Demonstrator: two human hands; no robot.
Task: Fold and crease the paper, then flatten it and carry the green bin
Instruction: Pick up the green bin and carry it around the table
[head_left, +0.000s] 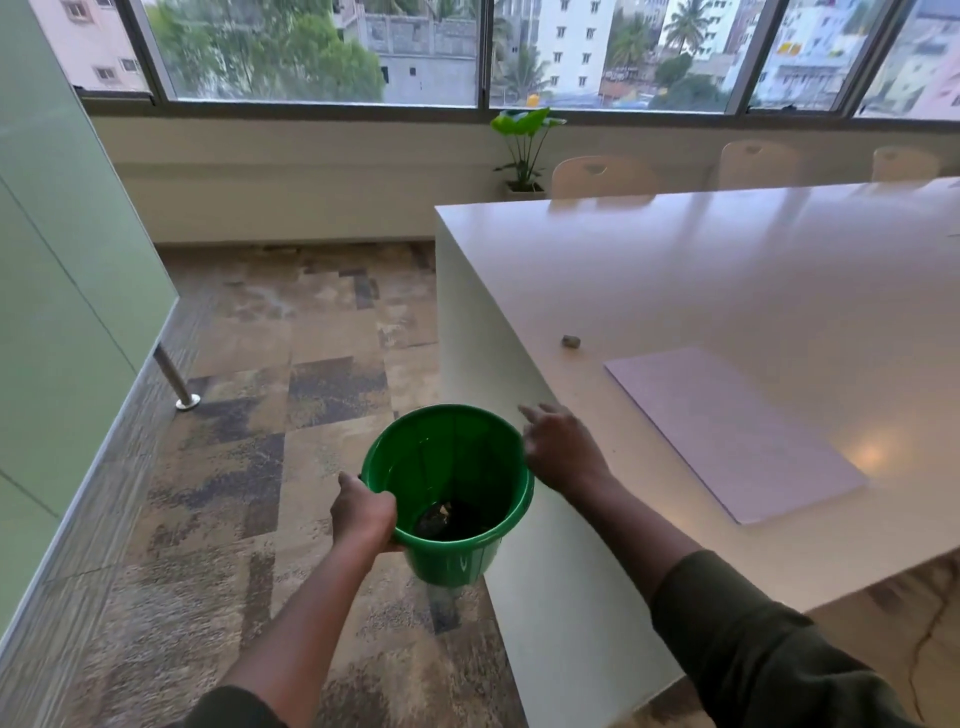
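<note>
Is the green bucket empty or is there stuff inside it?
Not empty. The green bin, gripped at its rim by the left hand, has a small dark heap with a pale scrap at the bottom. What it is, cannot tell.

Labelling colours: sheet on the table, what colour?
Pale lilac-pink sheet, plain, seen in the head view.

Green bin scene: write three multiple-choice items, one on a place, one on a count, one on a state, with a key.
1. Where does the pink sheet lie?
A. on the white table
B. in the bin
C. on the floor

2. How many chair backs show beyond the table?
A. one
B. three
C. five

3. How is the green bin held?
A. both hands grip it
B. left hand grips its rim
C. it stands on the table

Key: A, the sheet lies flat on the tabletop; B, three backs by the window; B, the right hand is open beside the rim.
</note>
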